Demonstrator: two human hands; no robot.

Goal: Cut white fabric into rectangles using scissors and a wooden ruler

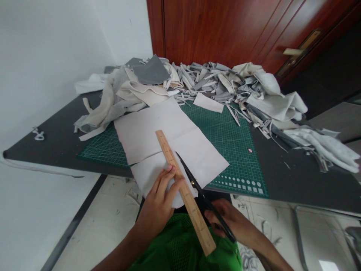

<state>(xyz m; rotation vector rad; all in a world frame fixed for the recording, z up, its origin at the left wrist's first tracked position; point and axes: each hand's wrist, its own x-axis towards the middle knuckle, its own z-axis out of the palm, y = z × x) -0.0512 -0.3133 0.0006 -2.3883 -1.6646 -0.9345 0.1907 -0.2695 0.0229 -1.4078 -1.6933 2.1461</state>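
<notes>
A pale fabric sheet (pixel 152 131) lies over the green cutting mat (pixel 231 139), with a slit running in from its left side and its near part hanging over the table edge. Across it slants a wooden ruler (pixel 194 210), its lower end reaching out over my lap. My left hand (pixel 162 192) grips the ruler near its middle, fingers on top, together with the fabric beneath. My right hand (pixel 225 218) is wrapped round the handles of black scissors (pixel 203 194). Their blades lie along the ruler's right side at the fabric; the lower blade is hidden.
Heaps of grey and cream fabric scraps (pixel 203 79) line the back of the dark table (pixel 284 184) and spread down its right side. More crumpled cloth (pixel 109 98) lies at left. A small cut piece (pixel 208 102) rests on the mat. Behind stands a reddish wooden door (pixel 214 30).
</notes>
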